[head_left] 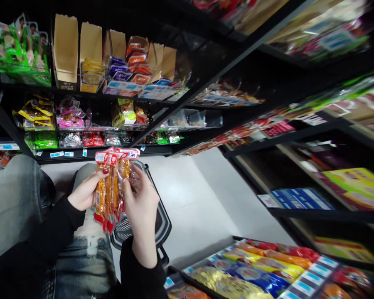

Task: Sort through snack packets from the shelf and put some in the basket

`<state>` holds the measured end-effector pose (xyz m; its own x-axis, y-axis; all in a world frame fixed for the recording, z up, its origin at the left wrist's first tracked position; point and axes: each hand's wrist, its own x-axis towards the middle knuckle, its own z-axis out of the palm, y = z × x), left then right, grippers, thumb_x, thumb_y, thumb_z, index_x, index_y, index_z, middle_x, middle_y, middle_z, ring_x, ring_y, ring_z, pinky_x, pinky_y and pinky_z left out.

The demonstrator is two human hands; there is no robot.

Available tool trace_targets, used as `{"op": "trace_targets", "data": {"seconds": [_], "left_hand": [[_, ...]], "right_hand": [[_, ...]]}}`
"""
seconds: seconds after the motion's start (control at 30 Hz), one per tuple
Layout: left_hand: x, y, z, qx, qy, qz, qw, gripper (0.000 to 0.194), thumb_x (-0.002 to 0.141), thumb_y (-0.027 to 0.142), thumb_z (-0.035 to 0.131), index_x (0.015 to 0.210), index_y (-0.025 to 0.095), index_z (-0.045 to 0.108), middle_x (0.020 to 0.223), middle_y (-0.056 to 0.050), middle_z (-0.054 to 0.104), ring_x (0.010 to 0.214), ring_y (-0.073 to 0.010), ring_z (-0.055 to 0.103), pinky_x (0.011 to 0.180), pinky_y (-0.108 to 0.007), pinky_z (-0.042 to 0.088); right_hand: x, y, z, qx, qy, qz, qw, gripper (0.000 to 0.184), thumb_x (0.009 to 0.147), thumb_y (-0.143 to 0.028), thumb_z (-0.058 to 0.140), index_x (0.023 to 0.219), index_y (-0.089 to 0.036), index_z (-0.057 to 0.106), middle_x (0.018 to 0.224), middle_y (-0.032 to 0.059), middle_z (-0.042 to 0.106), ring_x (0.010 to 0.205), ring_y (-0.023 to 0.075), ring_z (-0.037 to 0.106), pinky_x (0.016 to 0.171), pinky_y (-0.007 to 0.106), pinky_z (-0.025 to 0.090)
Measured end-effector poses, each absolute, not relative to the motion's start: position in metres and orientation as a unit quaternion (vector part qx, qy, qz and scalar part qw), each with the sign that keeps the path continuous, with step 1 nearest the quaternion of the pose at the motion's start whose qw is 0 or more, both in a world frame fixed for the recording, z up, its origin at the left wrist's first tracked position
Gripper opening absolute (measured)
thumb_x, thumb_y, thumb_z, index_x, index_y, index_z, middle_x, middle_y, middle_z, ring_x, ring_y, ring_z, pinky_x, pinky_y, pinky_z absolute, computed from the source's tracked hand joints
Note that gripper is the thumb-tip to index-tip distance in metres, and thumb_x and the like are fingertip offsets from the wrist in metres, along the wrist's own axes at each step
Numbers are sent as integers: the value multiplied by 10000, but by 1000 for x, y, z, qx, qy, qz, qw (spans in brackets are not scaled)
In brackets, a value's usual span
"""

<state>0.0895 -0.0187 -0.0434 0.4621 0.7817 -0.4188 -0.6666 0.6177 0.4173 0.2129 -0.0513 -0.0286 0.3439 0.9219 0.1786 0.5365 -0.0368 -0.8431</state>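
Observation:
A bunch of clear snack packets [112, 187] with red-and-white tops and orange-brown sticks inside is held over my lap. My left hand [86, 190] grips the bunch from its left side, the thumb lying across the front near the top. On the other side, my right hand [141, 197] has its thumb and fingers closed around the rightmost packets. The fingers behind the bunch are hidden. Below and behind the packets sits a dark shopping basket [162, 220] on the floor, partly covered by my right hand and the packets.
Ahead stands a black shelf [112, 92] with bins of small snack bags and cardboard boxes [66, 50]. More shelving runs along the right, blurred. A low display of bagged goods [252, 265] is at the lower right. White floor [193, 191] lies between.

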Motion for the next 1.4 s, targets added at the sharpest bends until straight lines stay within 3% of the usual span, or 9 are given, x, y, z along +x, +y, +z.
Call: {"op": "trace_targets", "data": {"seconds": [0.2, 0.33, 0.47, 0.6, 0.73, 0.93, 1.1, 1.23, 1.4], "left_hand": [[87, -17, -44, 110, 306, 415, 850, 262, 614, 261, 743, 810, 134, 625, 781, -90, 726, 820, -263, 692, 735, -361, 567], [89, -15, -45, 132, 332, 446, 820, 213, 632, 250, 725, 788, 131, 640, 656, -54, 705, 677, -217, 687, 670, -315, 556], [92, -14, -44, 162, 359, 471, 789, 189, 682, 282, 672, 794, 131, 645, 657, -39, 696, 615, -178, 659, 621, -283, 522], [96, -15, -42, 183, 415, 502, 736, 247, 644, 332, 709, 774, 135, 636, 634, -12, 669, 555, -139, 609, 572, -251, 472], [98, -16, -45, 183, 418, 519, 722, 295, 588, 397, 755, 701, 161, 620, 595, 21, 629, 543, -117, 574, 550, -226, 437], [90, -12, -51, 211, 369, 484, 765, 403, 659, 564, 654, 724, 169, 616, 617, 7, 623, 557, -115, 559, 518, -214, 426], [82, -5, -55, 194, 354, 489, 773, 259, 635, 323, 763, 780, 155, 629, 614, 39, 599, 547, -77, 541, 534, -182, 437], [78, -3, -50, 182, 356, 486, 777, 209, 697, 285, 708, 832, 144, 634, 673, 5, 641, 589, -108, 591, 552, -211, 477], [77, -2, -50, 177, 364, 483, 777, 189, 733, 246, 666, 882, 131, 641, 718, -20, 666, 650, -126, 623, 587, -222, 491]], "right_hand": [[218, -49, -31, -634, -588, 269, 425, 355, 859, -247, 428, 1165, -247, 608, 1046, 79, 653, 942, 222, 581, 833, 390, 452], [220, -53, -26, -646, -600, 185, 433, 291, 847, -265, 459, 1074, -241, 639, 1027, 84, 607, 981, 235, 524, 869, 424, 411], [208, -64, -15, -625, -626, 126, 449, 87, 799, -297, 586, 842, -222, 602, 772, 22, 564, 754, 184, 537, 715, 332, 431], [191, -69, -14, -632, -680, 144, 343, 228, 725, -347, 685, 693, -214, 502, 623, -17, 530, 627, 164, 497, 630, 293, 380], [186, -63, -20, -643, -676, 169, 316, 241, 773, -299, 610, 631, -216, 434, 590, -22, 475, 590, 151, 446, 567, 264, 319], [200, -54, -26, -590, -578, 364, 430, 239, 822, -285, 503, 621, -207, 400, 567, -56, 397, 521, 100, 360, 516, 229, 298], [216, -51, -28, -505, -461, 455, 570, 235, 772, -334, 568, 652, -216, 404, 713, -32, 460, 599, 109, 442, 558, 236, 373], [227, -53, -29, -419, -363, 527, 644, 197, 761, -356, 538, 701, -243, 388, 902, 11, 584, 808, 204, 604, 664, 355, 466], [235, -53, -35, -337, -272, 578, 692, 111, 696, -327, 573, 709, -264, 482, 830, -7, 627, 804, 205, 622, 608, 317, 457]]}}
